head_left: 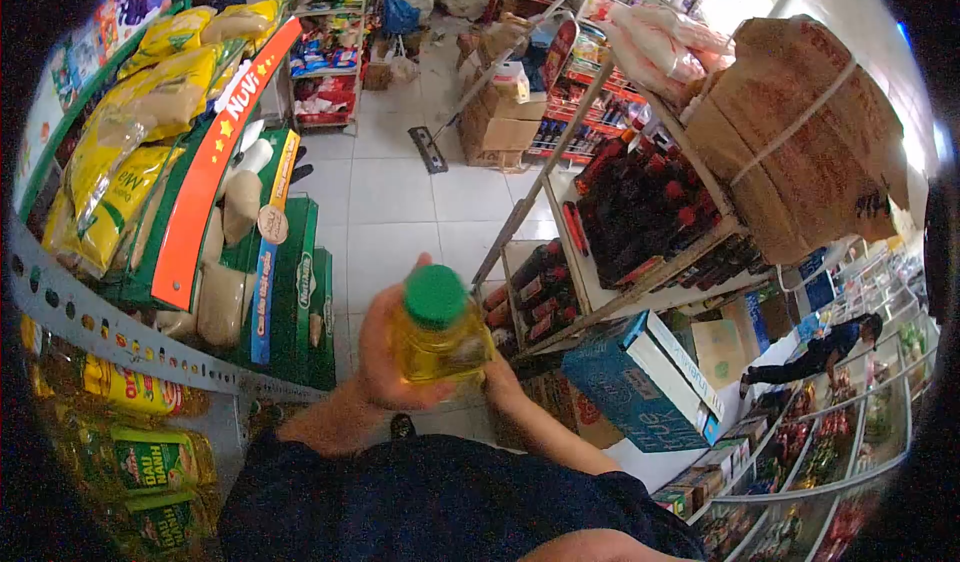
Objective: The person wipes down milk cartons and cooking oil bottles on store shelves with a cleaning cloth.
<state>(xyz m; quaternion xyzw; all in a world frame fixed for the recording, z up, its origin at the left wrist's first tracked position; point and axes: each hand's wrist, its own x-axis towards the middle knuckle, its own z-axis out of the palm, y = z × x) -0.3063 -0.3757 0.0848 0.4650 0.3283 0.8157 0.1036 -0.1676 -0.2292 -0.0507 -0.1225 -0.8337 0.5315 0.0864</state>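
Note:
A clear bottle of yellow cooking oil [440, 347] with a green cap is held upright in front of my chest, cap toward the camera. My left hand [380, 352] wraps round its left side, with fingertips showing behind the cap. On the lower right side, my right hand [502, 382] grips the bottle, its fingers mostly hidden behind it. Similar oil bottles [150, 462] with green and yellow labels stand on the lower left shelf.
Yellow bags [150, 92] fill the left shelf above a metal shelf edge [120, 322]. Dark bottles [640, 202] crowd the right rack, beside a blue carton [640, 382]. A floor squeegee [428, 149] stands in the tiled aisle [390, 202]. Another person [820, 352] bends at far-right shelves.

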